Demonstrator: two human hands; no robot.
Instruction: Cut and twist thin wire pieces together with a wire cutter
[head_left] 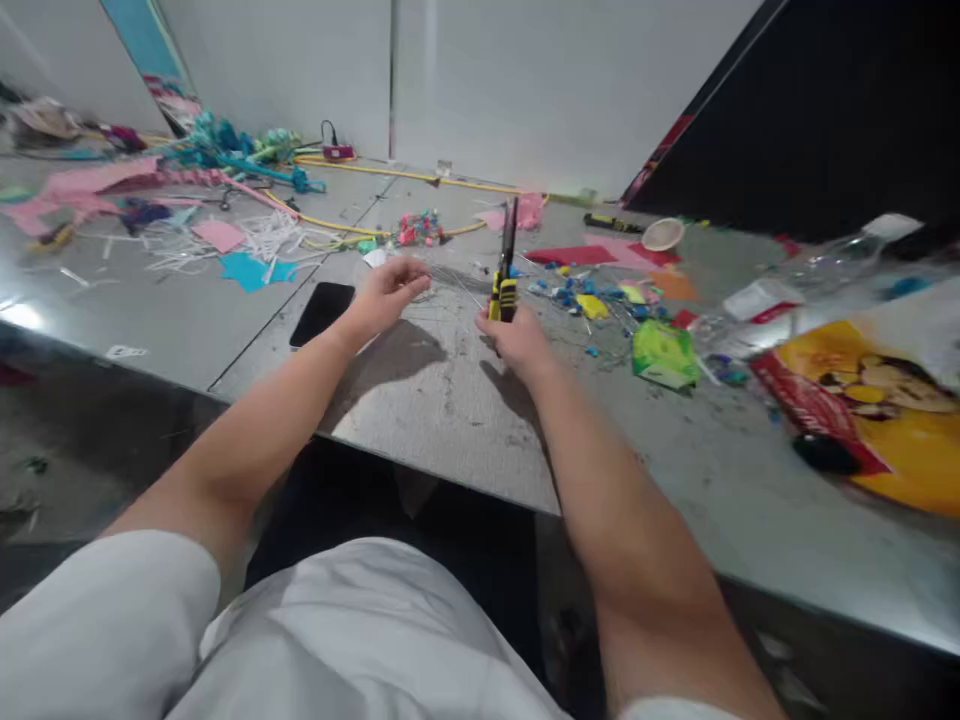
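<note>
Your right hand (517,340) holds the pliers (507,262) upright over the middle of the table (450,400), nose pointing up and away from you, fingers wrapped around the yellow-and-black handles. Your left hand (390,290) hovers just to the left, fingers curled loosely, thumb and fingertips pinched toward a strand of thin wire (454,280) that runs across to the pliers; the wire is too fine and blurred to say for certain that you have hold of it.

To do this well, keep the wire taut between the two hands and feed it squarely into the nose of the pliers, close to the hinge, where the bite is strongest. Hold your left fingertips back from the nose before you squeeze. Rest your right wrist on the table so the tool does not wander.

The pliers are slim, with a dark, narrow nose and striped grips; I cannot tell how far the nose is parted. The wire is pale, hair-thin and loosely bundled on the grey surface.

A black phone (322,312) lies flat just beside your left wrist. Beyond the pliers sit scattered coloured beads (577,295), a green packet (662,352) and red paper (570,255). A yellow printed sheet (885,410) lies well to the right.
</note>
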